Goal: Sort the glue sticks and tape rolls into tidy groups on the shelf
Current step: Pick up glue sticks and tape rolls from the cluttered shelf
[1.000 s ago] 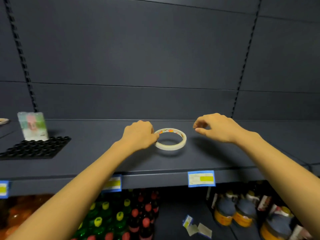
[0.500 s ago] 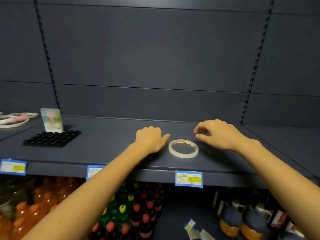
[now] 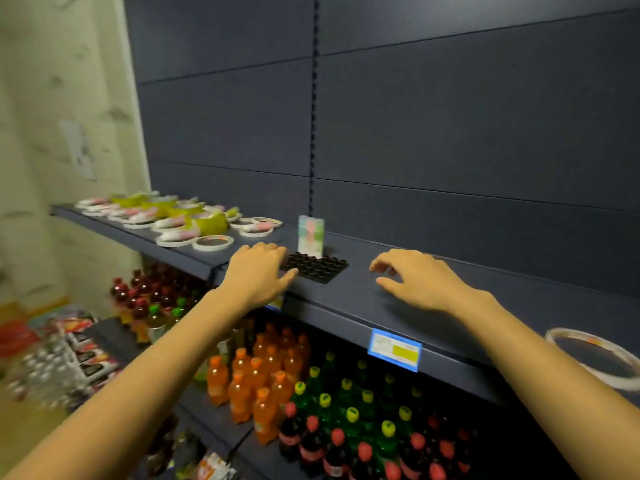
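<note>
Head view: left hand [image 3: 258, 275], right hand [image 3: 415, 282] empty, loosely spread over shelf [image 3: 363, 294]; price label [image 3: 394, 349] unreadable.

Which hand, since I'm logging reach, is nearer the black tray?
Left. The left hand is at the tray's left edge; the right hand hovers apart, to its right.

At your 4 o'clock, one white tape roll [image 3: 595, 358] lies flat near the front edge of the shelf [image 3: 346, 299], alone and blurred. At 12 o'clock a clear pack of pastel glue sticks [image 3: 311, 237] stands upright. At 10 o'clock you have a jumble [image 3: 162, 214] of flat white rolls with pink-and-white sticks across them; the nearest roll [image 3: 213, 243] lies flat at the jumble's 4 o'clock edge.
</note>
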Demonstrator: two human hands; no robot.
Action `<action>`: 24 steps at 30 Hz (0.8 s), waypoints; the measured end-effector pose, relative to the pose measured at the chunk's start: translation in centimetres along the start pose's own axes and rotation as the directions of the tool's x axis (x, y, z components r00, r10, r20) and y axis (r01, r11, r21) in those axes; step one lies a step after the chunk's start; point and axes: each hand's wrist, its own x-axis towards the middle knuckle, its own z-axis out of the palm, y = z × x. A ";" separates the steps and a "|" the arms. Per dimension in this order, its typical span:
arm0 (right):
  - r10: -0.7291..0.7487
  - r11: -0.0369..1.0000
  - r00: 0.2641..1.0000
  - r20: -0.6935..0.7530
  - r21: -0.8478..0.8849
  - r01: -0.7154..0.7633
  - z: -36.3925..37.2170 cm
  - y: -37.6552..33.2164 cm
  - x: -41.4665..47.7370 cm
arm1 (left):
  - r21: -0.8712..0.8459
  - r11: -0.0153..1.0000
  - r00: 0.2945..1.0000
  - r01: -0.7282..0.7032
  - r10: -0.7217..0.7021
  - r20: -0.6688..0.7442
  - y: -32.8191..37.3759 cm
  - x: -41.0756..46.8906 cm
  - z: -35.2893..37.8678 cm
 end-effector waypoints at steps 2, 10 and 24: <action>-0.042 0.999 0.999 0.002 0.014 0.042 1.1 -2.8 2.6 | 0.010 0.999 0.999 0.044 -0.044 0.008 -3.8 -0.9 0.2; -0.119 0.990 0.993 -0.015 0.073 0.120 4.3 -13.8 12.6 | 0.016 0.992 0.992 0.126 -0.126 0.025 -17.9 -3.3 -0.2; -0.045 0.994 0.995 0.086 0.103 0.036 10.0 -24.7 24.5 | -0.065 0.993 0.995 0.098 -0.099 -0.008 -32.1 -2.3 4.1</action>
